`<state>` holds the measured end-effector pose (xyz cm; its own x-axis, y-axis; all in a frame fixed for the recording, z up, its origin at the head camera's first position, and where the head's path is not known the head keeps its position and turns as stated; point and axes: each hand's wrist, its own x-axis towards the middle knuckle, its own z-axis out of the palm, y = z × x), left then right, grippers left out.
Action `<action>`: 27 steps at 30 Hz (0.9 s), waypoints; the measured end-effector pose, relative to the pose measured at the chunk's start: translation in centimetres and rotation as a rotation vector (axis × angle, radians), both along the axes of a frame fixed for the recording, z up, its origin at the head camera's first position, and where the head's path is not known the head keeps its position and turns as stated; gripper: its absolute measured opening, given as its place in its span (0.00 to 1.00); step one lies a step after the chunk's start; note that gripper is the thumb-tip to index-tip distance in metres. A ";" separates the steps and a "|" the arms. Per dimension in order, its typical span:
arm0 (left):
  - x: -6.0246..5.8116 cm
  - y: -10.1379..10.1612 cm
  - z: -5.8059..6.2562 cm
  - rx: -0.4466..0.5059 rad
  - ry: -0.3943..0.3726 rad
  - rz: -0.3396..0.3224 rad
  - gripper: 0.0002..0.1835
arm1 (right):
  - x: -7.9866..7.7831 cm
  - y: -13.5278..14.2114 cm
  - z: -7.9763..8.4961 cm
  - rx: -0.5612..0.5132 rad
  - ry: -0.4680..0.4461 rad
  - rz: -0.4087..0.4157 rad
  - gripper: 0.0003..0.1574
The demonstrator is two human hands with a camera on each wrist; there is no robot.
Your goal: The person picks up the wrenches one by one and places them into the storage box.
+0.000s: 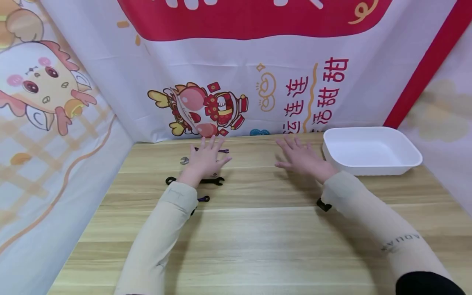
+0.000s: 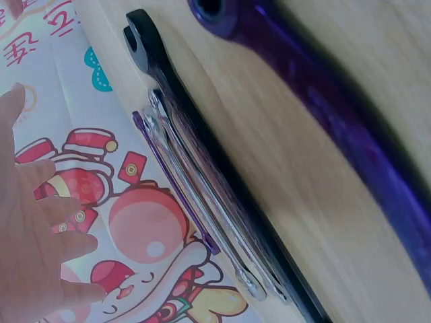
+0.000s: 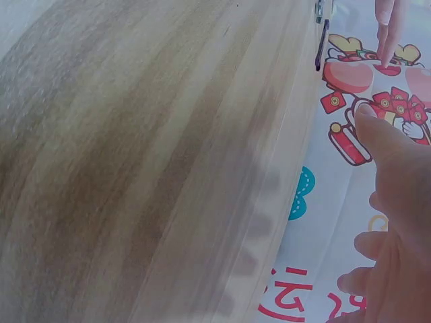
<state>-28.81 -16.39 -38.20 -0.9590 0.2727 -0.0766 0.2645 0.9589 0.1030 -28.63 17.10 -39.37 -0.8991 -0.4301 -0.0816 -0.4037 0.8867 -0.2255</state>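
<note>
My left hand (image 1: 205, 160) hovers with fingers spread over a group of wrenches at the left back of the table and holds nothing. In the left wrist view a black wrench (image 2: 225, 171) lies beside two silver wrenches (image 2: 186, 187) and a thin purple wrench (image 2: 174, 186), roughly parallel. A larger purple wrench (image 2: 337, 114) crosses the near side of that view; in the head view my left sleeve covers most of it. My right hand (image 1: 304, 159), also with fingers spread and holding nothing, is above the table left of the white tub, casting a shadow on the wood.
A white rectangular tub (image 1: 372, 167) stands at the back right of the wooden table (image 1: 250, 246). Printed white cloth (image 1: 239, 61) hangs along the back edge and down both sides. A small black object (image 1: 324, 205) shows beneath my right cuff.
</note>
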 end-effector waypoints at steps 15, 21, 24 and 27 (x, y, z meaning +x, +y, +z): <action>-0.2 -0.8 0.9 0.028 0.077 -0.017 0.43 | 0.8 0.4 1.9 -0.028 0.005 0.004 0.54; 0.0 -1.3 1.0 0.025 0.086 -0.038 0.41 | 1.1 0.8 2.1 -0.041 0.021 0.002 0.54; 0.2 -1.6 1.1 0.026 0.103 -0.046 0.40 | 1.2 1.1 2.2 -0.046 0.056 0.012 0.54; 0.4 -2.0 1.1 0.030 0.126 -0.052 0.39 | 1.3 1.5 2.5 -0.052 0.089 0.023 0.54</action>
<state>-28.45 -18.44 -37.07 -0.9452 0.3223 0.0526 0.3261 0.9406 0.0945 -27.35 18.62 -36.90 -0.8918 -0.4520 0.0216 -0.4441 0.8651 -0.2333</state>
